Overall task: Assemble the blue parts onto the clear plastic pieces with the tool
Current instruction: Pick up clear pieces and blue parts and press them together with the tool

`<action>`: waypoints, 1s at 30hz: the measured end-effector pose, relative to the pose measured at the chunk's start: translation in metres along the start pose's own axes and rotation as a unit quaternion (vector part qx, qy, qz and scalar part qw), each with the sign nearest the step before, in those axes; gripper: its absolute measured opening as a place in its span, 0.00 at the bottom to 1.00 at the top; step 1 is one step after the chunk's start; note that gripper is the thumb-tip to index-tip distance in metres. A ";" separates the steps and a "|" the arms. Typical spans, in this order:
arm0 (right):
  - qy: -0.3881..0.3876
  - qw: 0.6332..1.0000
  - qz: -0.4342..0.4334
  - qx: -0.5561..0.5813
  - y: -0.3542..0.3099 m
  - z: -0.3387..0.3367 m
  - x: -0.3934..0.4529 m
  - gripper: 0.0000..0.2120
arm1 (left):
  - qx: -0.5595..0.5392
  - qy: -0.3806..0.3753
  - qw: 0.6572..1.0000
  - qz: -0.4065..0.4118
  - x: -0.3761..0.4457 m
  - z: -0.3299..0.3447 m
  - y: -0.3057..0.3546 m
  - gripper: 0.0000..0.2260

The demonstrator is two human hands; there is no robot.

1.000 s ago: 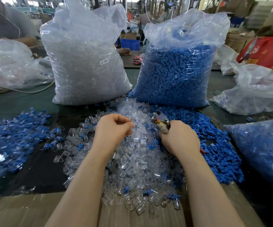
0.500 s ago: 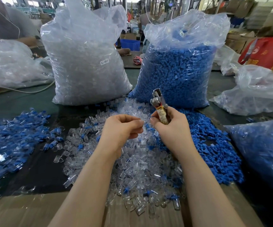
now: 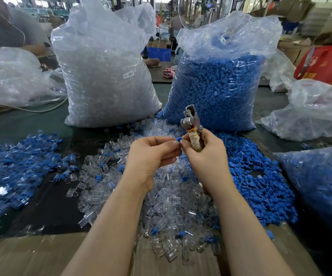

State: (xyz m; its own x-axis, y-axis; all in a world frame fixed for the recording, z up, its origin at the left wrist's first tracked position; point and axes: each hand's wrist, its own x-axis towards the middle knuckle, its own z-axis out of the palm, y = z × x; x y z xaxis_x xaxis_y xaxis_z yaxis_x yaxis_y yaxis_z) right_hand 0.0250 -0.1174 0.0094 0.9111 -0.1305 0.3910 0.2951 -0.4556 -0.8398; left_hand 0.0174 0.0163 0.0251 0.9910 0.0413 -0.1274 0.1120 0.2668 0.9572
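Both hands have lifted off the clear pile [image 3: 167,196] and met. The left hand [image 3: 151,156] pinches a blue part [image 3: 178,139] against the right hand [image 3: 205,154], which grips the tool [image 3: 191,124], now raised upright. Pressing looks imminent. Beyond stand the bags [image 3: 217,88].

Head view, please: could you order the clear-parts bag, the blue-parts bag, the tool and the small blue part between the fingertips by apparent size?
1-2. clear-parts bag and blue-parts bag: alike, unranked.
3. tool, nearer the camera.
4. blue part.
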 end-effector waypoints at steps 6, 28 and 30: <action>0.021 0.999 0.013 -0.026 0.000 0.002 0.001 0.03 | 0.040 0.025 0.997 0.068 0.000 0.005 -0.003 0.03; -0.220 0.972 0.069 -0.041 0.006 -0.031 0.004 0.02 | 0.066 0.045 0.982 0.171 0.003 -0.003 -0.002 0.02; -0.231 0.970 0.063 -0.042 0.005 -0.030 0.003 0.02 | 0.068 0.043 0.981 0.175 0.003 -0.004 -0.002 0.03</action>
State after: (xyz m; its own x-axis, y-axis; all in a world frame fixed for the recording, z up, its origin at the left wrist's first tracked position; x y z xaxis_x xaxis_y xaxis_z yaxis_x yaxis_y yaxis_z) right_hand 0.0209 -0.1464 0.0182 0.9758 0.2102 0.0602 0.1663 -0.5347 -0.8285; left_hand 0.0201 0.0199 0.0214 0.9611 0.1905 0.1999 -0.2199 0.0900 0.9714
